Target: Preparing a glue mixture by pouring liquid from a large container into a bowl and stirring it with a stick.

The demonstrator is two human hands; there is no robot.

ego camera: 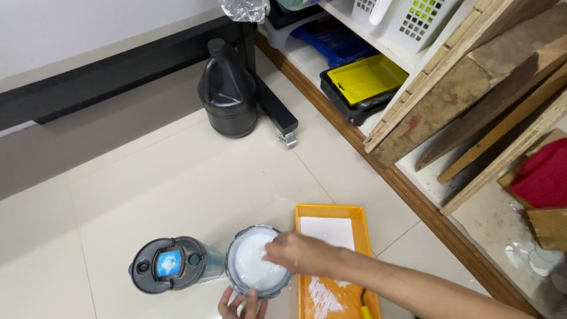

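Hands both on the paint can (258, 261), which sits on the floor (177, 177) at about 6 o'clock in the head view, low centre. Can is open, white paint visible inside, grey rim.

Right hand (298, 253) comes in from 4 o'clock, forearm across the tray; hand lies over the can's rim at its 3 o'clock edge, fingers bent together and reaching over the paint. Cannot tell if they pinch anything.

Left hand (241, 306) at the can's 6 o'clock, mostly cut off by the frame edge; fingers spread apart, tips touching the can's lower wall.

Orange tray (307, 214) just beside the can at its 3 o'clock, touching or nearly so. White paint pooled in its far end, white smears nearer in. Roller handle (365, 302), black and yellow, pokes out at the tray's bottom edge.

Dark tumbler (171, 264) with a blue patch on its lid lies at the can's 9 o'clock, touching it.

Black jug (227, 94) stands at 12 o'clock, well apart, beside a black frame leg (269, 100) with a caster.

Shelf (413, 183) with brown edging runs 12 to 4 o'clock. On it: yellow tray (366, 77) nested in a black one, blue tray (333, 41), white baskets (413, 20), wood boards (472, 94) leaning, red cloth (546, 174)
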